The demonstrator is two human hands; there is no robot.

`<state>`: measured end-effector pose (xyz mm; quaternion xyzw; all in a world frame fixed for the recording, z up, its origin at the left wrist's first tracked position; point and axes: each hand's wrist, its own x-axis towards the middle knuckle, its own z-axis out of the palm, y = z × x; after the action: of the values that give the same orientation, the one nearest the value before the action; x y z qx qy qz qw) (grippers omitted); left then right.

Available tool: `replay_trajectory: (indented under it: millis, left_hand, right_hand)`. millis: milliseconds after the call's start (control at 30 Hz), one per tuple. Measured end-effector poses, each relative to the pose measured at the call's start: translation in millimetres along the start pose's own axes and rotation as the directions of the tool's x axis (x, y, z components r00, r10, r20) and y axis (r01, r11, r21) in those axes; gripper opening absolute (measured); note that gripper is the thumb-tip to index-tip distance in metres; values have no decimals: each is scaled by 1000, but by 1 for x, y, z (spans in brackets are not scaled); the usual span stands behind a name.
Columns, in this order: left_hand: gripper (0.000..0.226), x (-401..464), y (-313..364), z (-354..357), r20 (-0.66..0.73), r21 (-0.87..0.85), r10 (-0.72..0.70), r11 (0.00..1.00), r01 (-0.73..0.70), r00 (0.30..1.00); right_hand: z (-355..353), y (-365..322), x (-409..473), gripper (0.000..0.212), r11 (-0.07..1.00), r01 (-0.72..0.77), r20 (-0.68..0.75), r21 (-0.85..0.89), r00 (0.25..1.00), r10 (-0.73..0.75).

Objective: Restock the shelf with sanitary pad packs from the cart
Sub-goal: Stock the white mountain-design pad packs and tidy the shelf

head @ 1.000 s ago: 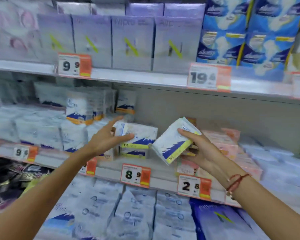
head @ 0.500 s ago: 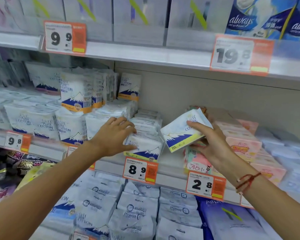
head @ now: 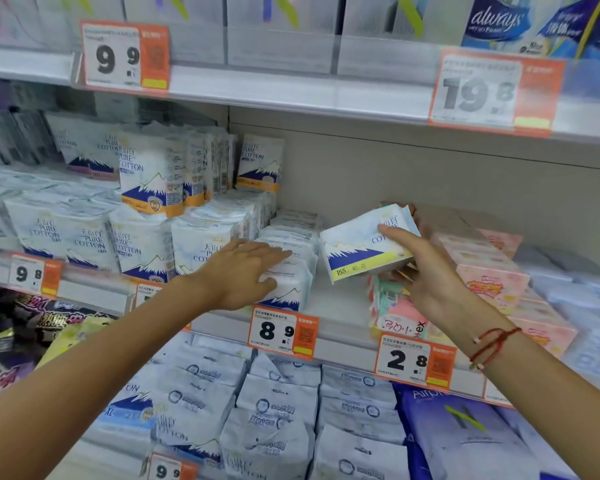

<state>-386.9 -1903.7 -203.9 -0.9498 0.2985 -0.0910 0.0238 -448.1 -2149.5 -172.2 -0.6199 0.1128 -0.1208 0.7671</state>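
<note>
Left hand: my left hand lies flat, fingers extended and together, palm down on the stacked packs at the front of the middle shelf — pressing, not gripping.
Right hand: my right hand pinches a white pad pack (blue mountain print, yellow strip marked 155), thumb on its face, fingers behind.
Pack position: tilted, held in the air just right of the stack, above the gap between it and the pink packs.
Price tag: the 8.9 label sits on the shelf edge below the stack.
Wrist: a red string bracelet — right arm.
</note>
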Motion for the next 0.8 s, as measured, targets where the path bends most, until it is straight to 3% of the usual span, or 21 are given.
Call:
replay_trajectory:
  millis: [67,133,167,200,233,300,367,433,500,567,667,733,800]
  left_hand:
    - [57,4,12,-8,-76,-370,-101,927,66,992]
    - [56,12,26,-25,22,-778,-183,615,132,983]
    - [52,16,31,-34,113,-876,-155,450,172,981]
    - [46,19,34,-41,176,-913,-103,354,201,979]
    - [42,23,35,-46,191,-923,-48,332,196,980]
    - [39,31,32,-51,156,-919,-11,366,149,988]
    - [36,40,25,-48,108,-905,-43,409,117,993]
    - [34,49,15,-44,38,-870,-65,489,65,997]
    - [36,60,9,-42,-21,-829,-54,559,13,998]
    - [38,74,9,-41,-76,-810,-18,585,-51,997]
    - [47,98,11,-40,-146,-803,-1,584,-118,989]
    - [59,112,6,-41,-101,-733,32,673,-96,994]
    - [65,125,0,-43,68,-602,80,798,-23,995]
  right_hand:
    - [-1,-1,1,37,1000,-11,31,10,999,10]
    - [-2,-1,3,37,999,-14,67,34,998,12]
    - [-1,-1,3,42,999,-9,86,52,996,5]
    - [-1,-2,5,43,998,-4,105,59,994,-2]
    - [0,-4,5,40,998,3,133,60,991,-11]
    - [-1,-8,12,38,1000,11,191,-7,982,-9]
    - [-4,-13,27,66,961,90,177,-262,983,-44]
    - [-8,-20,42,96,764,243,145,-597,970,-196]
    - [-3,-34,52,102,547,378,273,-747,924,-266]
    - [10,-47,62,93,392,476,441,-787,879,-181]
    - [28,-56,82,84,205,488,496,-849,868,-16]
    - [34,-58,98,77,190,460,474,-867,880,34]
    - [35,-57,122,73,288,421,436,-860,900,-14]
